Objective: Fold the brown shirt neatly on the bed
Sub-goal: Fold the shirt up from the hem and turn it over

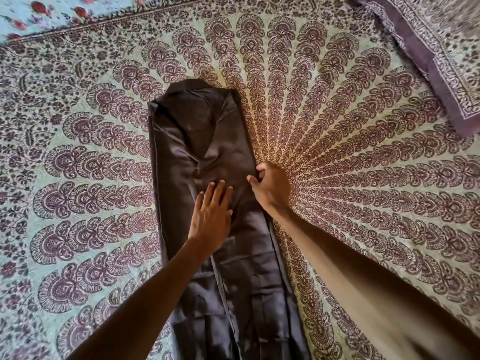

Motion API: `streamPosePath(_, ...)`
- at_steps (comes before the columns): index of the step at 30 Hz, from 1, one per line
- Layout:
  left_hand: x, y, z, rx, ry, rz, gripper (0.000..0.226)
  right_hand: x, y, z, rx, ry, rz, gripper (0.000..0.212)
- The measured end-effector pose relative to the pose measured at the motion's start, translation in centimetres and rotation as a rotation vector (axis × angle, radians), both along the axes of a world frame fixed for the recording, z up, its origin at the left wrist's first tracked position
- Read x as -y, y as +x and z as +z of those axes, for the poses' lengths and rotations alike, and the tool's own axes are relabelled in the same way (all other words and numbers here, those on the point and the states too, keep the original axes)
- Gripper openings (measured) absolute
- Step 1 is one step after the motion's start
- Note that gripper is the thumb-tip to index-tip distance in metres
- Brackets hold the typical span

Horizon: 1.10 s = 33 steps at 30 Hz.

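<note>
The brown shirt lies on the bed as a long narrow strip, both sides folded in, its collar end far from me and its hem end running off the bottom of the view. My left hand rests flat on the middle of the strip, fingers spread and palm down. My right hand is at the shirt's right edge, thumb on top and fingers curled around the folded edge, pinching it.
A patterned bedspread with a maroon mandala print covers the bed. A pillow in matching print lies at the top right. A floral sheet shows at the top left.
</note>
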<state>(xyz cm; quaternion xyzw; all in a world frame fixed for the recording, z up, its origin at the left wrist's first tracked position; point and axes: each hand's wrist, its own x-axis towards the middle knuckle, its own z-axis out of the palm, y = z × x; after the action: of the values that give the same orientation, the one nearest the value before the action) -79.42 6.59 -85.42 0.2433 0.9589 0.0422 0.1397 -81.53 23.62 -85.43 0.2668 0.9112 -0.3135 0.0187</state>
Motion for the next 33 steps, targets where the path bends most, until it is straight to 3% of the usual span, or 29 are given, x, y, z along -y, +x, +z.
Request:
streamPosePath(5, -0.3, -0.1, 0.2, 0.079, 0.035, 0.04, 0.065, 0.3, -1.3, 0.6, 0.039, 0.046, 0.025, 0.01)
streamPosePath(10, -0.2, -0.2, 0.5, 0.117, 0.053, 0.038, 0.067, 1.0, -0.7, 0.8, 0.001, 0.185, 0.102, 0.017)
streamPosePath(20, 0.2, 0.8, 0.3, 0.134, 0.043, 0.033, 0.069, 0.5, 2.5, -0.3, -0.077, 0.249, 0.241, 0.029)
streamPosePath(24, 0.3, 1.2, 0.4, 0.122, 0.063, 0.047, 0.067, 0.1, 2.5, -0.2, -0.076, 0.145, 0.232, 0.028)
streamPosePath(28, 1.0, 2.6, 0.3, 0.027, 0.123, 0.071, 0.061, 0.1, 2.9, 0.4, -0.067, -0.003, 0.018, 0.036)
streamPosePath(30, 1.6, 3.8, -0.1, 0.02, 0.14, 0.092, 0.061, 0.4, 4.0, 0.7, -0.1, 0.079, 0.038, 0.039)
streamPosePath(33, 2.0, 6.3, -0.4, 0.028, 0.116, 0.102, 0.062, 1.0, 7.0, 0.4, -0.077, 0.258, 0.255, 0.042)
